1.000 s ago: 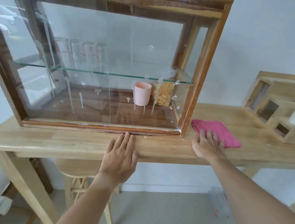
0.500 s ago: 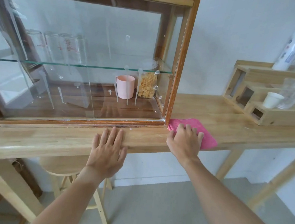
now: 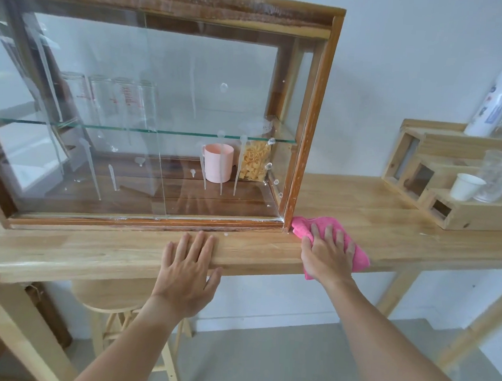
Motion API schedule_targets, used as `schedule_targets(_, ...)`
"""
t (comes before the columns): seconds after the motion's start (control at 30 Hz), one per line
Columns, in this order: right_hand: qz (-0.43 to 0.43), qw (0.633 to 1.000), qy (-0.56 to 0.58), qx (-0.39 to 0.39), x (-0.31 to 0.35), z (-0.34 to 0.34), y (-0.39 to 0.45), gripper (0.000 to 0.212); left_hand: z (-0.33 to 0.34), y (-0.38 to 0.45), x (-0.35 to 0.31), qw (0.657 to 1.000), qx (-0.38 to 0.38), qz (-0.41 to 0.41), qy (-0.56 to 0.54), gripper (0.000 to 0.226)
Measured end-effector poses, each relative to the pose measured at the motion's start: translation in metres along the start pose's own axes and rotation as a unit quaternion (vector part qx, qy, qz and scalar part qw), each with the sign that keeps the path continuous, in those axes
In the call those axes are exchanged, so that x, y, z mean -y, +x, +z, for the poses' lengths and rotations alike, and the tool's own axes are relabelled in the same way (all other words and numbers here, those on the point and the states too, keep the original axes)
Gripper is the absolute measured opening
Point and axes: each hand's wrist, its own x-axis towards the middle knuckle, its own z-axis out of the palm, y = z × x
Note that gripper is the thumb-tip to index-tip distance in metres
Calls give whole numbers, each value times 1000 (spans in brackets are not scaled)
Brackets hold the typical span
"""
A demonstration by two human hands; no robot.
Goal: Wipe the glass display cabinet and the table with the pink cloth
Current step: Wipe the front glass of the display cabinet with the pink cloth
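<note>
A wood-framed glass display cabinet (image 3: 310,126) stands on the long wooden table (image 3: 390,231). White drips and streaks run down its glass front. The pink cloth (image 3: 302,226) lies on the table just right of the cabinet's lower right corner and reaches the table's front edge. My right hand (image 3: 327,253) presses flat on the cloth with fingers spread. My left hand (image 3: 190,263) rests flat on the table's front edge, in front of the cabinet.
Inside the cabinet stand a pink cup (image 3: 217,166), a jar of yellow snacks (image 3: 253,163) and several upturned glasses (image 3: 112,101). At the right a stepped wooden rack (image 3: 464,213) holds a white paper cup (image 3: 466,186), a clear glass (image 3: 498,176) and a white bottle (image 3: 500,98). A wooden stool (image 3: 112,296) stands under the table.
My right hand has drawn the pink cloth left and toward me, from further back on the table to its front edge by the cabinet corner. My left hand has stayed put.
</note>
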Motion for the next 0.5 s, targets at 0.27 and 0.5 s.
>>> schedule_targets(0.27,-59,985,18,-159,14,34,-29,86,-7,-2,-8,1000,-10,11,-26,87)
schedule_targets(0.5,-1,810,516,-280,82,27,-64,64,-23,-5,-2,999,-21,20,-25,91)
